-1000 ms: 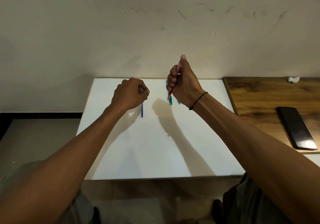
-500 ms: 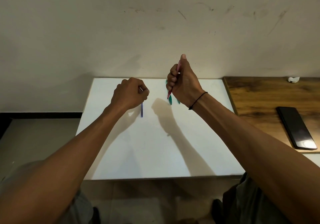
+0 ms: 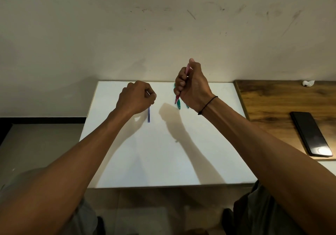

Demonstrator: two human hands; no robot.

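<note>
Left hand (image 3: 135, 98) is centre-left of frame, over the far half of the flat white rectangular desk (image 3: 163, 162). Its grip is clenched round a thin blue plastic pen (image 3: 149, 115): the fingers are curled into a fist and the shaft pokes out below it, pointing straight down the frame. Only that lower stretch of the blue pen shows, plus a small pale bit between the curled fingers. Cannot tell if its lower end touches the desk.

Right hand (image 3: 193, 87) is just right of centre, higher in frame than the left hand and apart from it. Its grip is clenched on a slim pink-red plastic pen (image 3: 187, 69): the fingers are wrapped round the shaft and the thumb lies up along the top end. The pen is nearly upright, slightly tilted, with its tip out under the little finger toward lower left. The hand's shadow falls on the white desk below it.

Two teal translucent plastic pens (image 3: 179, 105) are mostly hidden behind the right hand, with their ends showing under the fist. Cannot tell if they lie on the desk or sit in the grip.

There is a thin black cord band (image 3: 207, 105) on the right wrist. A brown wood-grain desk (image 3: 269, 98) butts against the white one at right of frame. On it lies a flat black rectangular phone (image 3: 311, 134), near the right edge. A small crumpled white scrap (image 3: 308, 83) sits at its far edge by the wall. A scuffed off-white plaster wall (image 3: 163, 34) fills the upper half of the frame.
</note>
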